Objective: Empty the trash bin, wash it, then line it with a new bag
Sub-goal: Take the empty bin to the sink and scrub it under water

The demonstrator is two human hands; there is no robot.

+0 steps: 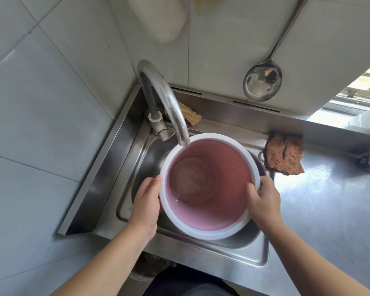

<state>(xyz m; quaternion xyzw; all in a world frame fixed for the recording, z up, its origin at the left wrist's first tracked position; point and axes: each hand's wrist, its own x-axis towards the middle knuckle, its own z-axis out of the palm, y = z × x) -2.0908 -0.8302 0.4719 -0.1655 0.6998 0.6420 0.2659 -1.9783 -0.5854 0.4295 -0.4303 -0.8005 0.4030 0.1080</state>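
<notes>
Now both hands, left hand (146,197) & right hand (263,198), are gripping the round pink plastic bin w/ white rim (209,184) between them, mouth facing up under the curved steel faucet (169,101).

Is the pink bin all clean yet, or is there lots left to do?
Emptying looks done: no trash shows inside the pink bin. Washing is in hand: the left hand and right hand hold it over the sink under the faucet, water pooled inside. Still left: rinsing out and a new bag.
</notes>
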